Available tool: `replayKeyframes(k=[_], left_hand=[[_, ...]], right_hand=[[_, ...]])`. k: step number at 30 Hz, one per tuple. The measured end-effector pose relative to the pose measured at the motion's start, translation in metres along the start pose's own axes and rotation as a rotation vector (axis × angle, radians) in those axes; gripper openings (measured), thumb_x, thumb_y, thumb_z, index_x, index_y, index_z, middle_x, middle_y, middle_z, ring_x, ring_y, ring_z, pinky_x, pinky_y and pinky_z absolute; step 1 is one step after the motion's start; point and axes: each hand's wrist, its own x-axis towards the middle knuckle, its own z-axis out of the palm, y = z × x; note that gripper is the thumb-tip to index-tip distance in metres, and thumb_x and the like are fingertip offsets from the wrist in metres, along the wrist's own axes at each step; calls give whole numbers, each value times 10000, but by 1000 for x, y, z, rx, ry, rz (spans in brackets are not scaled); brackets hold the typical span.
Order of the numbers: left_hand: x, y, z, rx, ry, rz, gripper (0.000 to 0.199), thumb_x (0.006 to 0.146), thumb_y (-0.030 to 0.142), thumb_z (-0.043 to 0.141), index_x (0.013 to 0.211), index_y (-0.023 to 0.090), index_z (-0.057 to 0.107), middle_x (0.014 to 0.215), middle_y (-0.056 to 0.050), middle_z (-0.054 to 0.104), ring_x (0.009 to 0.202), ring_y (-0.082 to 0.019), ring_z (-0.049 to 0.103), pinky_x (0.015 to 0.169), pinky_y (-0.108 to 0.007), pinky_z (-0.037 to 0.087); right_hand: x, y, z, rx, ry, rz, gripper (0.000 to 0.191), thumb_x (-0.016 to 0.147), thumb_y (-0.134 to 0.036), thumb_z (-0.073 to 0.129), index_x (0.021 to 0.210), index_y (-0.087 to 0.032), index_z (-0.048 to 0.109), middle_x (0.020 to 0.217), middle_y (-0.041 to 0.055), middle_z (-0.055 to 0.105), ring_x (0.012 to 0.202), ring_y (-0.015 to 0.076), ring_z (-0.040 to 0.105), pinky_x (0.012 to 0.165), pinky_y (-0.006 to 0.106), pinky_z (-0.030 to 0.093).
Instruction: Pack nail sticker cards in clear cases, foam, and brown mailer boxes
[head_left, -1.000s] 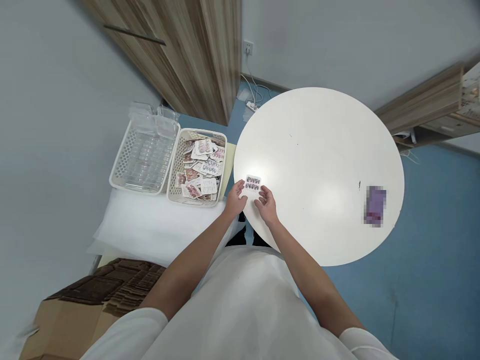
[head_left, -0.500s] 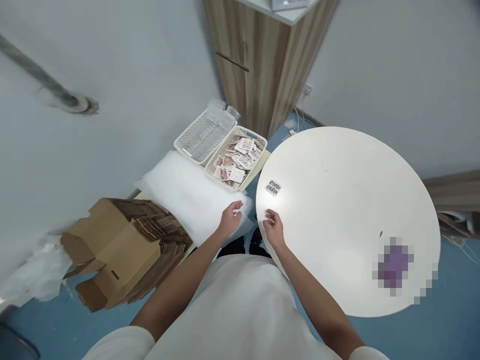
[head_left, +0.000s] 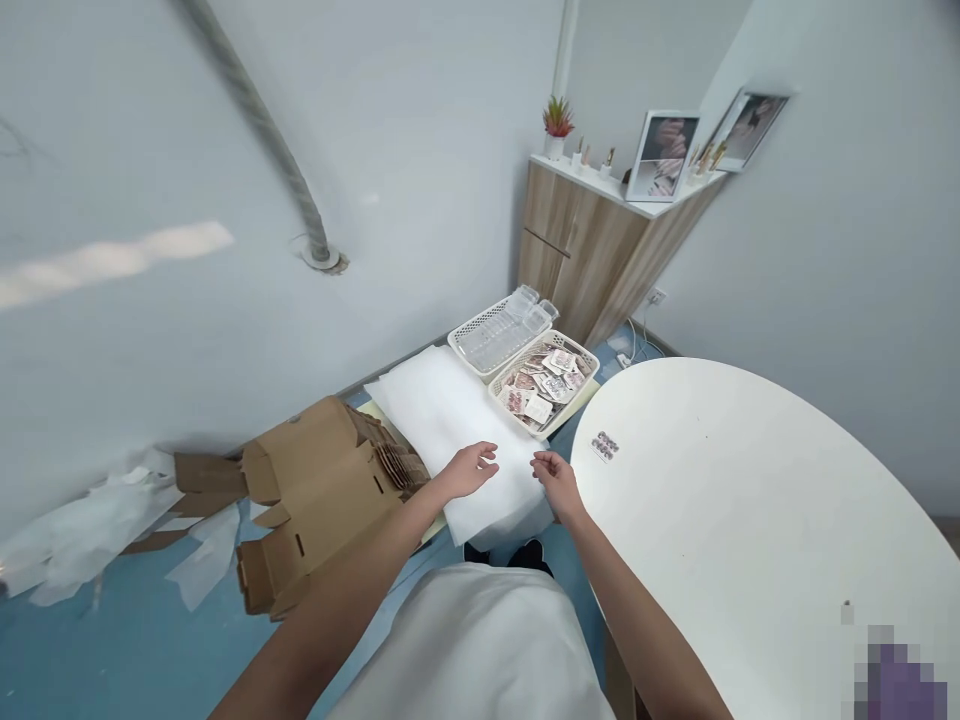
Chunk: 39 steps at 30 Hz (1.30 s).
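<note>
Above the white foam sheets (head_left: 442, 405), my left hand (head_left: 471, 470) is held with its fingers apart and nothing in it. My right hand (head_left: 556, 480) hovers between the sheets and the round white table (head_left: 735, 500), fingers curled loosely with gaps between them, holding nothing. A small card with dark patterned pieces (head_left: 604, 446) lies on the table near its left edge, up and to the right of my right hand. Beyond the hands, one white basket (head_left: 517, 415) holds many similar cards, and another basket (head_left: 456, 338) beside it holds clear plastic boxes.
Flattened brown cardboard boxes (head_left: 330, 500) are piled at the left, with crumpled white wrapping (head_left: 97, 520) farther left. A wooden cabinet (head_left: 581, 240) with a plant and framed pictures stands at the back. A blurred purple patch (head_left: 904, 685) covers the table's lower right.
The view has tilted up and turned left, bringing the cabinet top into sight. Both hands are now nearer the foam sheets, my right hand no longer over the table's edge.
</note>
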Motion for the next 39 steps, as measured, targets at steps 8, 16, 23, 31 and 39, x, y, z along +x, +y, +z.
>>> replayKeyframes(k=[8,16,23,31,39], left_hand=[[32,25,-50,-7,-10,55,399,663,327,610,1029,172,579,970,-101,642,772,-198,624,706,-326,489],[105,44,-64,-25,49,66,362,623,316,658,961,196,614,1001,-64,644,819,-203,619,758,-314,485],[221,66,-59,-209,60,-112,420,605,294,681,994,166,590,1098,-105,599,1050,-249,536,853,-339,436],[320,64,-42,-405,87,-198,334,623,274,656,938,181,593,1059,-78,591,1010,-212,538,872,-348,393],[346,51,-26,-343,131,-247,402,621,263,658,1002,181,560,1016,-74,548,938,-190,533,870,-343,371]], right_hand=[[33,-50,15,-74,-76,12,349,637,-402,613,915,-192,594,838,40,624,687,147,566,675,315,446],[115,-72,0,-92,60,-37,399,633,-399,616,965,-179,586,984,75,603,815,171,557,756,345,445],[216,-91,-10,-186,160,-103,407,686,-351,569,1057,-186,538,1089,93,566,985,212,522,833,385,428],[305,-90,-10,-351,202,-234,434,709,-342,553,1123,-224,496,1315,92,370,1149,219,410,880,401,405],[322,-77,1,-356,231,-230,477,719,-359,544,1166,-236,435,1279,89,377,1104,206,426,866,395,416]])
